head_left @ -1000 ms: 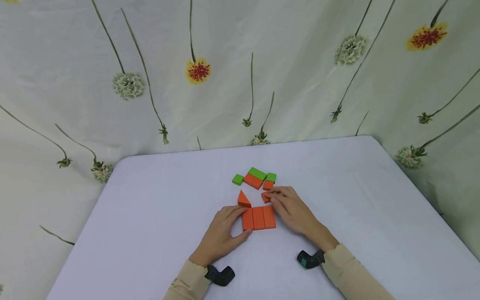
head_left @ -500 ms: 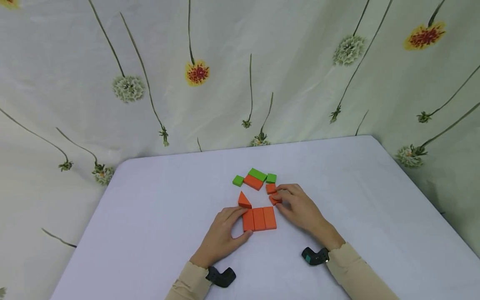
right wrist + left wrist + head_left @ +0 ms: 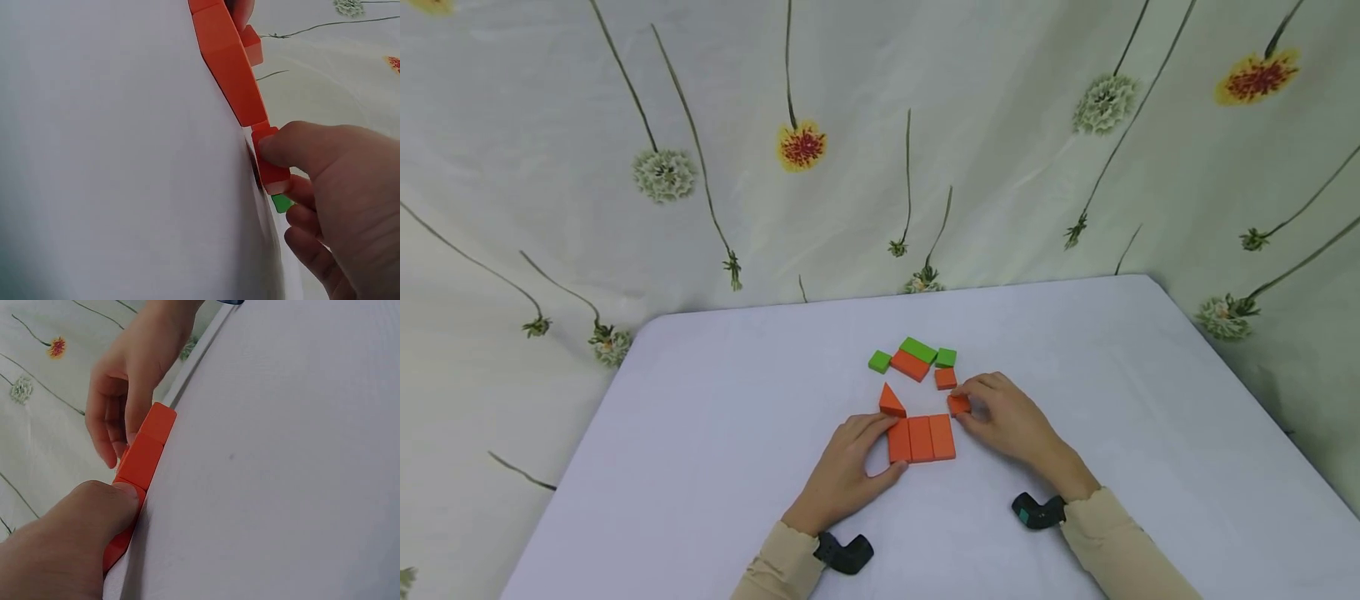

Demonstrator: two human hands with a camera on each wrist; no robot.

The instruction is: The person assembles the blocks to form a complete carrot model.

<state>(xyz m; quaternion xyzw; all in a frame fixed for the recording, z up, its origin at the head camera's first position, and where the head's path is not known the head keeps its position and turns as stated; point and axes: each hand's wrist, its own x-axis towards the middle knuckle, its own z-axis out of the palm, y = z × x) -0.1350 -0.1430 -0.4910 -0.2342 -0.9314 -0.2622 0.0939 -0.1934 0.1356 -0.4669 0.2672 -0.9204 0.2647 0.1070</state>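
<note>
Three orange rectangular blocks (image 3: 921,439) lie side by side in a row on the table. My left hand (image 3: 842,467) grips the leftmost one, thumb at its near end and fingers at its far end. In the left wrist view the thumb presses on that block's face. An orange triangular block (image 3: 890,402) stands just behind the row, near the left fingertips. My right hand (image 3: 1011,421) pinches a small orange block (image 3: 958,405) between thumb and fingers, at the row's far right corner. In the right wrist view the thumb covers part of this small block (image 3: 270,164).
Behind are another small orange block (image 3: 946,379), an orange rectangular block (image 3: 910,365) against a green rectangular block (image 3: 918,350), and small green blocks at left (image 3: 880,361) and right (image 3: 946,357). A flower-printed cloth (image 3: 850,208) hangs behind the white-covered table (image 3: 700,417).
My right hand has moved slightly right with the small orange block. The other small orange block has shifted right, away from the orange rectangular block. My left hand stays in place.
</note>
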